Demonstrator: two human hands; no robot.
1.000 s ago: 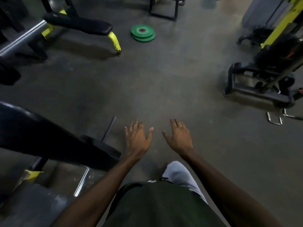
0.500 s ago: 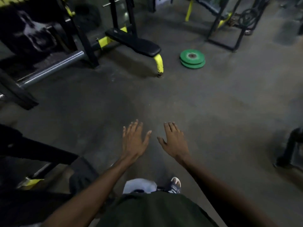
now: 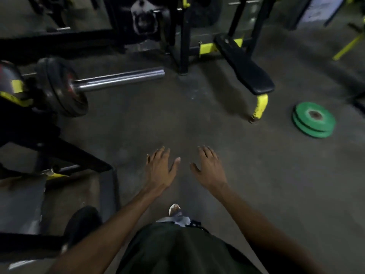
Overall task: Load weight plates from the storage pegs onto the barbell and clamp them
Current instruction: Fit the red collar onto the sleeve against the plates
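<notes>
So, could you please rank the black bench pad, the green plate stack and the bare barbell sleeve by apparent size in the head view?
1. Black bench pad, clearly the largest.
2. Bare barbell sleeve, long but thin.
3. Green plate stack, compact.
The sleeve and the stack are hard to separate; differing distance from the camera leaves their order unsure.

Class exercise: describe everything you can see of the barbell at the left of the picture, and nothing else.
The barbell lies roughly level at the upper left, its shiny, metal-looking sleeve pointing right and ending in a bare, open tip. Dark round plates already sit on its inner end, the outermost showing a red centre. No clamp is visible outside them. Its left part runs out of frame behind a black and yellow rack. Neither hand touches it.
</notes>
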